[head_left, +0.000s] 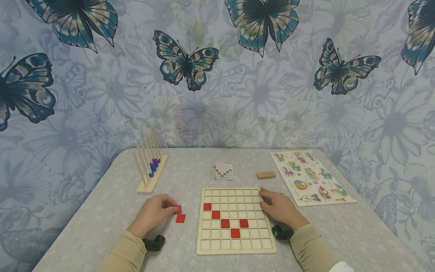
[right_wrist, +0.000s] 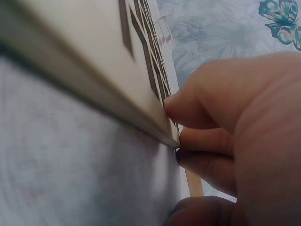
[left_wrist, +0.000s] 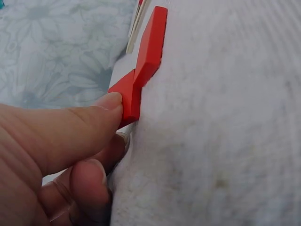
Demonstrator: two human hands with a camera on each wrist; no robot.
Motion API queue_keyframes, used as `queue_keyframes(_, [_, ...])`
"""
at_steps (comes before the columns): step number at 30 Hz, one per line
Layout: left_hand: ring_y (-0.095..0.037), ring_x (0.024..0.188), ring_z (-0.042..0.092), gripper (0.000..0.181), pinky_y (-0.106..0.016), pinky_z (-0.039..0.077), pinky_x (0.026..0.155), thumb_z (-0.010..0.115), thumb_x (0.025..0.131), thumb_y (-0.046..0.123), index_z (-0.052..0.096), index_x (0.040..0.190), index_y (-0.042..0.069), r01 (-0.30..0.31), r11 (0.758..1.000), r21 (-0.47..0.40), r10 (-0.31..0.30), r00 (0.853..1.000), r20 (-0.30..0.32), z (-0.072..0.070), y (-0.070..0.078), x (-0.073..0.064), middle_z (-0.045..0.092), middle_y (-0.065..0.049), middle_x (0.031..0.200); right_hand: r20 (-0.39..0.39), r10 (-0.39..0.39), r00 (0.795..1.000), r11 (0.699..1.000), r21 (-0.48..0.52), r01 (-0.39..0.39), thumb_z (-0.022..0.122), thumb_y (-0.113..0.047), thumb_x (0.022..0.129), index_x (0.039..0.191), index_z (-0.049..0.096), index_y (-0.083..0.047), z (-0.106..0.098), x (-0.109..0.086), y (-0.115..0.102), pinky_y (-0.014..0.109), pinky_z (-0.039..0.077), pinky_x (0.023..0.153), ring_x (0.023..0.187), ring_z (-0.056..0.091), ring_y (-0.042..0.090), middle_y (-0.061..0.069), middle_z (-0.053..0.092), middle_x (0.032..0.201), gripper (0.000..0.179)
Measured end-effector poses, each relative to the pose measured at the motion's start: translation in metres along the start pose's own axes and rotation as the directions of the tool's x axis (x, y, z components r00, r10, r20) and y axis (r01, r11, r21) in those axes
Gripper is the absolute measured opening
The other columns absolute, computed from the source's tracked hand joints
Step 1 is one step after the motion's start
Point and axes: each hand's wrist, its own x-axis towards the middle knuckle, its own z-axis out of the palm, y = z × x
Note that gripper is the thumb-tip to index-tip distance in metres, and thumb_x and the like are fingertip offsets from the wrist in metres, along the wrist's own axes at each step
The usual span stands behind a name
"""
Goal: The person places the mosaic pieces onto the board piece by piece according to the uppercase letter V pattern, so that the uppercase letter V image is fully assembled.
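Note:
With thumb and finger, my left hand pinches a small red square tile low over the tablecloth. A second red tile lies right beside it, and the two appear to touch in the left wrist view. To the right is a wooden grid board with several red tiles set in its cells, stepping down in a diagonal and turning up again. My right hand holds the board by its far right corner, thumb on the top face and fingers at the edge.
Behind the board lies a small pattern card with a marked grid. A wooden block is right of it. A picture puzzle board covers the far right. At left stands a peg rack with blue and purple beads.

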Motion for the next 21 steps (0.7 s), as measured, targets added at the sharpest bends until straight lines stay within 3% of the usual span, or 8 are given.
queue_keyframes(6, [-0.011, 0.081, 0.062, 0.005, -0.037, 0.051, 0.078, 0.078, 0.092, 0.018, 0.073, 0.09, 0.02, -0.011, 1.0, 0.017, 0.012, 1.0, -0.01, -0.001, 0.0013, -0.0001, 0.069, 0.008, 0.082, 0.002, 0.013, 1.0, 1.0, 0.0, -0.013, 0.066, -0.023, 0.098, 0.14, 0.063, -0.006, 0.0001, -0.0003, -0.0006, 0.053, 0.043, 0.111, 0.139, 0.052, 0.036, 0.008, 0.057, 0.15, 0.046])
queue_keyframes(21, [-0.012, 0.083, 0.062, 0.005, -0.038, 0.052, 0.078, 0.077, 0.093, 0.019, 0.073, 0.091, 0.019, -0.006, 1.0, 0.029, 0.006, 1.0, -0.019, -0.0028, 0.0045, -0.0015, 0.069, 0.007, 0.085, 0.002, 0.008, 1.0, 1.0, 0.008, -0.008, 0.066, -0.022, 0.098, 0.14, 0.063, -0.005, -0.001, -0.0014, -0.0013, 0.054, 0.043, 0.111, 0.139, 0.052, 0.037, 0.008, 0.057, 0.15, 0.046])
